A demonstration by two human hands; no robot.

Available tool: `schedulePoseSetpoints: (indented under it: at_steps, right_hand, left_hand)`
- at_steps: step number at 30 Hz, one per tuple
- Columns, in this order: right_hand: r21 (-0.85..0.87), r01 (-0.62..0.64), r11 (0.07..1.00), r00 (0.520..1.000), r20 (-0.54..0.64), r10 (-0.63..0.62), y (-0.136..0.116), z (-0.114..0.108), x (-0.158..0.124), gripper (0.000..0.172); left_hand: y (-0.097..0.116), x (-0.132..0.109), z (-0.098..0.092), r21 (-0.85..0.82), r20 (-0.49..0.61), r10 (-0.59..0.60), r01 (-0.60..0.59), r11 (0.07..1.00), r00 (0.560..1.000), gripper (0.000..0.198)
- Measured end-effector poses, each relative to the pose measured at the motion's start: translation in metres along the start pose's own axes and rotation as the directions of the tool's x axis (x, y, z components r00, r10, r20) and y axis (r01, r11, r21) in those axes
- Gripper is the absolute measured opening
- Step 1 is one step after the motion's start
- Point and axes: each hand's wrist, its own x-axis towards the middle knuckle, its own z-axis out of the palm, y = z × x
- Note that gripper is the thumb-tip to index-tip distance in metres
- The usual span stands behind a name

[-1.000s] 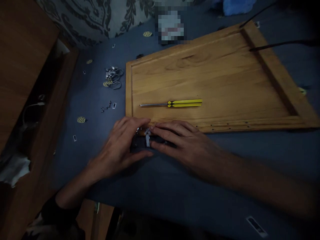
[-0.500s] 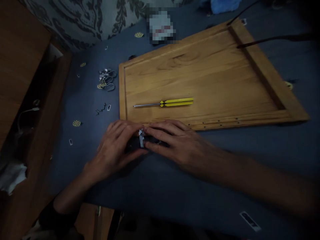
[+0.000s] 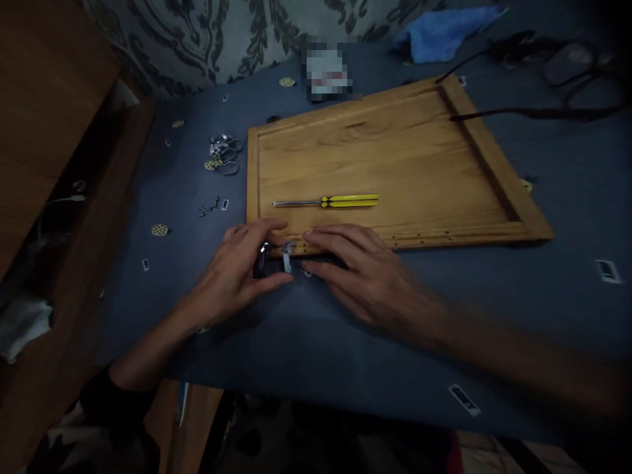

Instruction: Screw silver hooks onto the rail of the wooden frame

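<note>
While the metal hinge (image 3: pixel 286 255) lies on the counter (image 3: pixel 316 349) against the near edge of the door (image 3: pixel 395 151), the left hand (image 3: pixel 232 276), fingers curled closed around it, should hold it square; the right hand (image 3: pixel 365 276), fingers flat and open, better presses evenly.

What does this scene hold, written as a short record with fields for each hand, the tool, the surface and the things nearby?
left hand: pinches a small metal fitting at the near edge of the wooden cabinet door
right hand: fingers stretched flat over the same fitting
tool: yellow-handled screwdriver lies on the door, apart from both hands
surface: blue table cover, with the door flat on it
nearby: heap of metal hardware and loose screws left of the door; blue rag at the far side
</note>
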Motion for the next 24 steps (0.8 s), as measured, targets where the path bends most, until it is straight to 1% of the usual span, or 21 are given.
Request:
schedulePoseSetpoints:
  at_steps: [4,6,8,12,14,16,18,21,24]
  right_hand:
    - [-0.032,0.002,0.999,0.999,0.042,-0.001,-0.0032,0.0006,0.0029,0.026]
    - [-0.018,-0.005,1.000,0.997,0.079,0.006,-0.0034,0.0010,0.0032,0.026]
    - [0.019,-0.002,1.000,0.996,0.090,0.000,-0.0025,0.0009,0.0029,0.025]
    - [0.111,0.006,0.994,1.000,0.006,-0.007,0.0018,-0.0006,0.0021,0.021]
    - [0.115,-0.028,0.993,0.999,-0.033,0.032,0.0031,-0.0016,0.0018,0.020]
    - [0.103,-0.058,0.993,0.997,-0.043,0.063,0.0028,-0.0021,0.0011,0.020]
    - [0.097,-0.060,0.993,0.998,-0.025,0.063,0.0012,-0.0015,-0.0001,0.021]
    - [0.093,-0.047,0.995,0.998,0.040,0.043,-0.0015,0.0016,-0.0017,0.025]
    - [0.071,-0.069,0.995,0.995,0.081,0.064,-0.0033,0.0044,-0.0011,0.030]
  left_hand:
    - [-0.0023,0.0012,0.0019,-0.006,-0.013,-0.019,0.019,1.000,1.000,0.060]
    - [-0.0031,0.0017,0.0030,-0.004,-0.020,-0.033,0.033,0.999,0.999,0.062]
    - [-0.0035,0.0018,0.0039,-0.009,-0.020,-0.043,0.043,0.999,0.999,0.062]
    - [-0.0043,0.0013,0.0048,-0.025,-0.028,-0.045,0.044,0.999,0.999,0.061]
    - [-0.0051,0.0012,0.0052,-0.037,-0.030,-0.045,0.044,0.998,0.999,0.061]
    - [-0.0060,0.0011,0.0057,-0.039,-0.026,-0.049,0.047,0.998,0.998,0.062]
    - [-0.0067,0.0011,0.0062,-0.026,-0.026,-0.049,0.048,0.998,0.998,0.062]
    - [-0.0068,0.0011,0.0066,-0.015,-0.040,-0.038,0.038,0.999,0.998,0.062]
    - [-0.0059,0.0015,0.0063,-0.027,-0.030,-0.029,0.028,0.999,0.999,0.062]
